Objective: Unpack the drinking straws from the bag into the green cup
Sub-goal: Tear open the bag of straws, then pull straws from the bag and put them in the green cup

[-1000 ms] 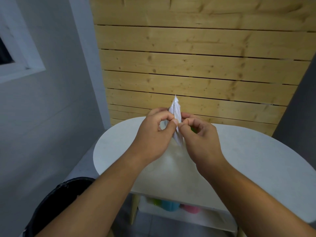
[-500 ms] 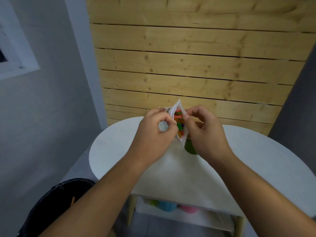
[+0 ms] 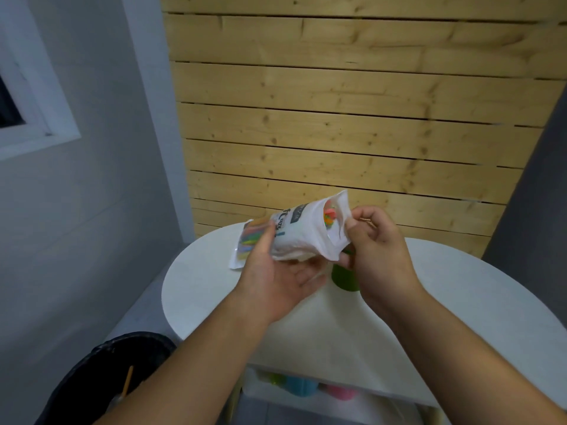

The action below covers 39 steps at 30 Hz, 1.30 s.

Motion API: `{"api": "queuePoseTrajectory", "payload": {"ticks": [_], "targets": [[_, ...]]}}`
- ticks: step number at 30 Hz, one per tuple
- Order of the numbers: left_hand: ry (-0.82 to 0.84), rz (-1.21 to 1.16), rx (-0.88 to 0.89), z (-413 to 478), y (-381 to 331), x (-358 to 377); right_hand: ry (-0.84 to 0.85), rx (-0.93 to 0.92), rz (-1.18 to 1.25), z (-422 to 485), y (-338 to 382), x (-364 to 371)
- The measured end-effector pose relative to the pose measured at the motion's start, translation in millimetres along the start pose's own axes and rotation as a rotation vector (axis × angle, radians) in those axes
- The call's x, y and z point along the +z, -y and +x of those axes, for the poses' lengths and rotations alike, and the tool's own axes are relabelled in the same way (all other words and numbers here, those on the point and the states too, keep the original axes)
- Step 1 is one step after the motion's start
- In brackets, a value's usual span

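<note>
Two-handed, the bag (image 3: 294,237) lies sideways: left hand (image 3: 276,280) grips its middle, right hand (image 3: 376,250) pinches the mouth (straws (image 3: 329,217) showing) over the cup (image 3: 345,277).

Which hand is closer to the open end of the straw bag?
Right. The right hand pinches the bag at its open mouth; the left hand holds it underneath, nearer its closed end.

Home nook: plank wall (image 3: 337,118), white table (image 3: 202,286), window (image 3: 40,121), bin (image 3: 92,381).
</note>
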<state>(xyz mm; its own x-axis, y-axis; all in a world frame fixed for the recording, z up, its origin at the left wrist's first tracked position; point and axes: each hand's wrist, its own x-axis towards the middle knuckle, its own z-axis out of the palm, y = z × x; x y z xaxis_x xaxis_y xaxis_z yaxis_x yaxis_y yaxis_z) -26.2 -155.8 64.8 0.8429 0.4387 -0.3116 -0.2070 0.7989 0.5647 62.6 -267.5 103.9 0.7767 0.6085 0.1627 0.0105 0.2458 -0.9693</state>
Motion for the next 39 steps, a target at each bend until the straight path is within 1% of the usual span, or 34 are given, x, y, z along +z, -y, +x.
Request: {"api": "queuePoseTrajectory", "payload": {"ticks": [2, 5, 8, 11, 14, 18, 22, 23, 25, 27, 28, 31, 33, 37, 39], "targets": [[0.032, -0.175, 0.132, 3, 3, -1, 0.024, 0.106, 0.158, 1, 0, 1], [0.077, -0.265, 0.294, 7, 4, -3, 0.054, 0.268, 0.401, 1, 0, 2], [0.118, -0.291, 0.347, 10, -1, -5, 0.058, 0.398, 0.509, 0, 0, 0], [0.077, -0.302, 0.38, 9, -9, -4, 0.021, 0.476, 0.538, 2, -4, -4], [0.031, -0.215, 0.416, 7, -13, 1, 0.023, 0.499, 0.457, 3, -7, -7], [-0.006, -0.079, 0.475, 6, -15, 10, -0.028, 0.436, 0.431, 6, -5, -4], [-0.034, 0.088, 0.581, 7, -13, 23, -0.074, 0.392, 0.39, 5, -7, 5], [-0.02, 0.125, 0.606, 8, -13, 23, -0.089, 0.405, 0.397, 5, -8, 6], [0.067, 0.181, 0.617, 10, -12, 21, -0.116, 0.449, 0.465, 8, -10, 4], [0.166, 0.207, 0.581, 13, -5, 18, -0.132, 0.489, 0.535, 12, -13, 2], [0.187, 0.218, 0.564, 14, -2, 17, -0.133, 0.511, 0.552, 12, -15, 1], [0.169, 0.245, 0.533, 17, 8, 13, -0.136, 0.562, 0.557, 12, -22, 0], [0.149, 0.289, 0.545, 18, 11, 12, -0.13, 0.589, 0.57, 10, -25, 0], [0.066, 0.435, 0.649, 12, 9, 18, -0.115, 0.632, 0.657, 8, -31, 0], [0.044, 0.525, 0.696, 9, 7, 21, -0.095, 0.633, 0.659, 9, -33, 2]]}}
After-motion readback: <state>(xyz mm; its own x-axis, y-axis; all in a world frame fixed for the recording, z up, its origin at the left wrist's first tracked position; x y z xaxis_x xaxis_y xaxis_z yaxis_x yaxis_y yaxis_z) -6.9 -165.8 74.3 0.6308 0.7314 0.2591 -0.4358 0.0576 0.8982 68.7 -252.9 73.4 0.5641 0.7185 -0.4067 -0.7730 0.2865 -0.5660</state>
